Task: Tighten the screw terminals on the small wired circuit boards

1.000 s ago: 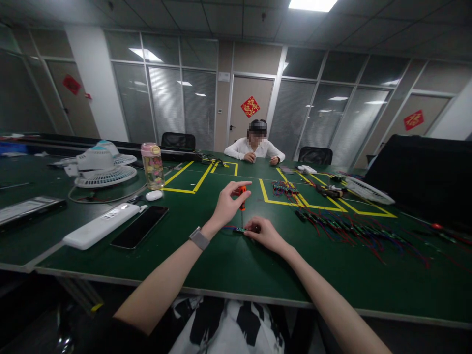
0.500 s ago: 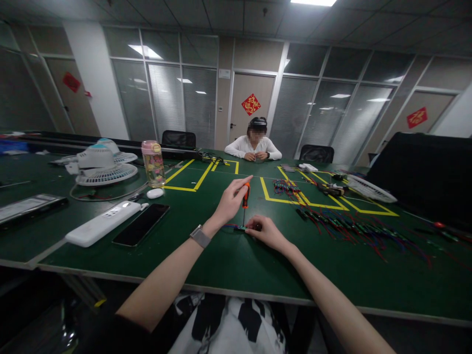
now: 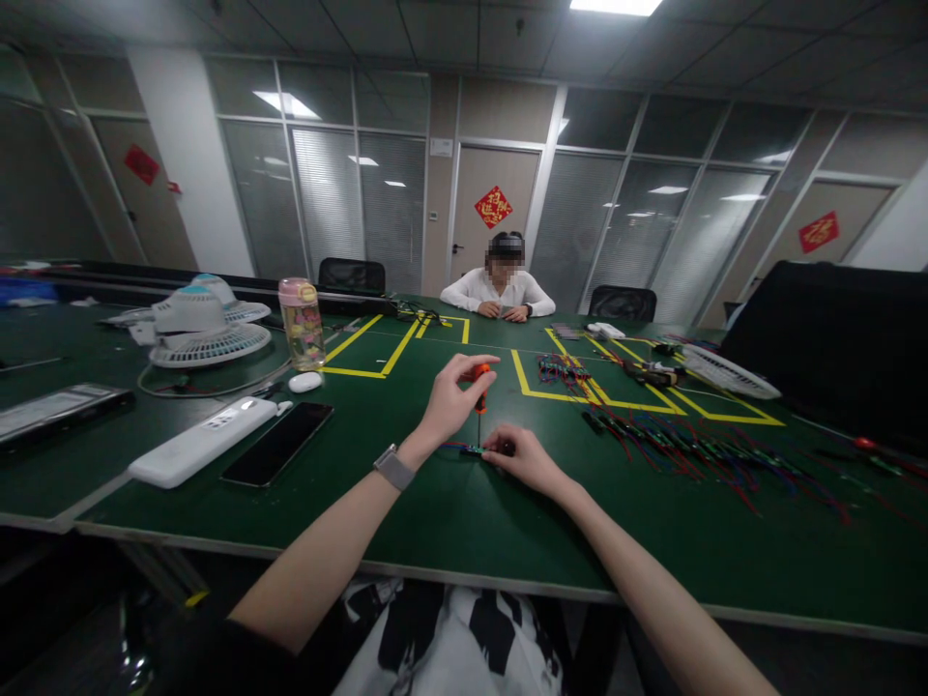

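Observation:
My left hand, a watch on its wrist, is closed around the orange and black handle of a screwdriver. The screwdriver stands upright, and its thin shaft runs down to a small green circuit board on the table. Red and blue wires leave the board on its left side. My right hand pinches the board's right end between thumb and fingers, low against the tabletop. Whether the tip sits in a screw is too small to tell.
Several wired boards lie in a row on the right of the green table. A phone, a white power strip, a bottle and fans are at left. Across the table sits a person.
The fingers of my left hand have shifted on the handle, from stretched out flat to curled around its top. My right hand and the board stay in place.

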`<state>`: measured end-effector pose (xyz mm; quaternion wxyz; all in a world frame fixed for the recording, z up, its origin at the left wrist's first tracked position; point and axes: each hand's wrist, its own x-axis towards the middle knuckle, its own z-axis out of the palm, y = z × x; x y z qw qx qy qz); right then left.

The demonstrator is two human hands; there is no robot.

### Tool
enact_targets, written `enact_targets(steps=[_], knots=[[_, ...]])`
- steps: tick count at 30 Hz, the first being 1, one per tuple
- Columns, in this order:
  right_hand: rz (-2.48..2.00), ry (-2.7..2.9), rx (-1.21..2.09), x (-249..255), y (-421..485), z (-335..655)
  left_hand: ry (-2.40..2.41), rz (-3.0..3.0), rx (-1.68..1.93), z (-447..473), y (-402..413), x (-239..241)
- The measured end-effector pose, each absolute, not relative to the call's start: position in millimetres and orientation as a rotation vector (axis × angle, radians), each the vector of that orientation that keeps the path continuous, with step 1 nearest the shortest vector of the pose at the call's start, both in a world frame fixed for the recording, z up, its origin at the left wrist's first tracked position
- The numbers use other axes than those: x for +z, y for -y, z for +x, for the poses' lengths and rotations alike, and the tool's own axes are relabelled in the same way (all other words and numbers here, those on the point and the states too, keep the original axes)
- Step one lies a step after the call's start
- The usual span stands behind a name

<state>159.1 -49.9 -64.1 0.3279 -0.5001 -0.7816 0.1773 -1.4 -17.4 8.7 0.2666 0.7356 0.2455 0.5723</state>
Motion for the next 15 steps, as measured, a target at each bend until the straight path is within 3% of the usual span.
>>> enact_targets(steps=[7, 12, 15], knots=[[-1.311, 2.052, 0.462, -65.5, 48.6, 160.6, -0.538, 1.905, 1.422, -2.5, 14.5, 10.4], [-1.308, 2.050, 0.467, -65.3, 49.4, 160.8, -0.705, 2.071, 1.628, -3.2, 17.3, 9.7], [-1.300, 2.056, 0.475, -64.6, 49.7, 161.1, -0.555, 2.015, 1.465, -1.7, 17.7, 8.8]])
